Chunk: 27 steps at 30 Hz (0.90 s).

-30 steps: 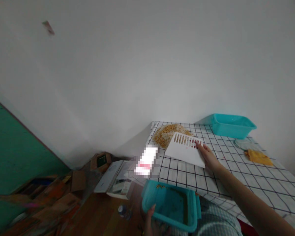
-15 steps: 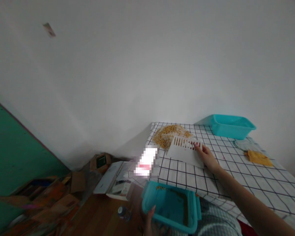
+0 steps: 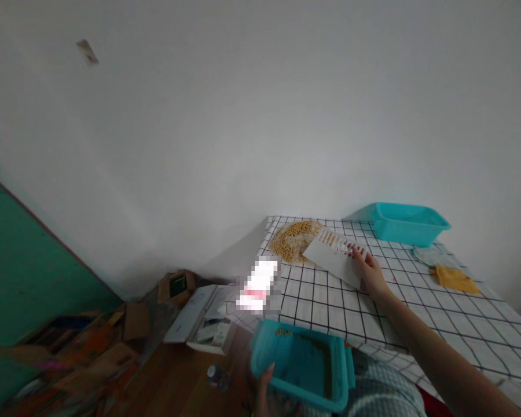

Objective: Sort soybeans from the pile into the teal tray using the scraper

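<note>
My right hand (image 3: pixel 371 275) is closed on the right end of a white board with a row of slots (image 3: pixel 332 258), tilted over the tablecloth. Just left of the board, a spread of yellow beans (image 3: pixel 290 246) lies mixed with smaller pale grains. Below the table edge, my left hand (image 3: pixel 264 389) grips the near side of a teal plastic container (image 3: pixel 301 362), its thumb over the rim. A few beans (image 3: pixel 283 332) rest inside at the container's far left corner. The left hand's other fingers are mostly hidden beneath it.
On the checked tablecloth (image 3: pixel 304 295) stand a turquoise basin (image 3: pixel 410 223) and a yellow cloth (image 3: pixel 455 279). A pixelated bright screen (image 3: pixel 259 285) sits at the left edge. Cardboard boxes (image 3: pixel 136 321), an open white box (image 3: pixel 211 333) and a bottle (image 3: pixel 217 376) are on the floor.
My right hand has moved slightly right with the slotted board, which has turned and uncovered more of the bean spread. The left hand and the teal container stay in place.
</note>
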Available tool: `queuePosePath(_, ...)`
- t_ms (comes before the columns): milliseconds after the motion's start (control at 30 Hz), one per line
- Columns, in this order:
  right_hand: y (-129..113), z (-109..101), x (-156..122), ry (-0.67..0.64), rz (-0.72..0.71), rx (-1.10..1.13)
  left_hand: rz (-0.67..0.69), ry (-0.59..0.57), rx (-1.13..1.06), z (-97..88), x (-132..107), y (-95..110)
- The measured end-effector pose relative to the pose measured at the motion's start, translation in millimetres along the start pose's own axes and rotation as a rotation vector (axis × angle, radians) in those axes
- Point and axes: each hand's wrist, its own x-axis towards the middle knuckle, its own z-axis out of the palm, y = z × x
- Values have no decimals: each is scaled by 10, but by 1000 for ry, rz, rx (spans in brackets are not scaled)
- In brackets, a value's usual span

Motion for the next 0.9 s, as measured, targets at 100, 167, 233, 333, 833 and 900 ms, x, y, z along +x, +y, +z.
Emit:
queuePosePath(100, 7, 0, -1, -6, -29, -44, -5, -11, -20, 10, -5, -5)
queuePosePath(167, 10, -3, 1, -27, -36, -66, 2, 5, -28, 14, 0, -7)
queuePosePath(233, 7, -1, 0, -43, -38, -76, 5, 18, -20, 15, 8, -9)
queuePosePath(333, -7, 12, -5, -43, -43, -75, 7, -2, -15, 14, 18, -19)
queuePosePath(833, -46, 19, -18, -30, -51, -84, 2, -27, 5, 10, 2, -15)
queuePosePath(900, -28, 6, -10, -25, -40, -78, 20, -27, -2, 11, -1, -27)
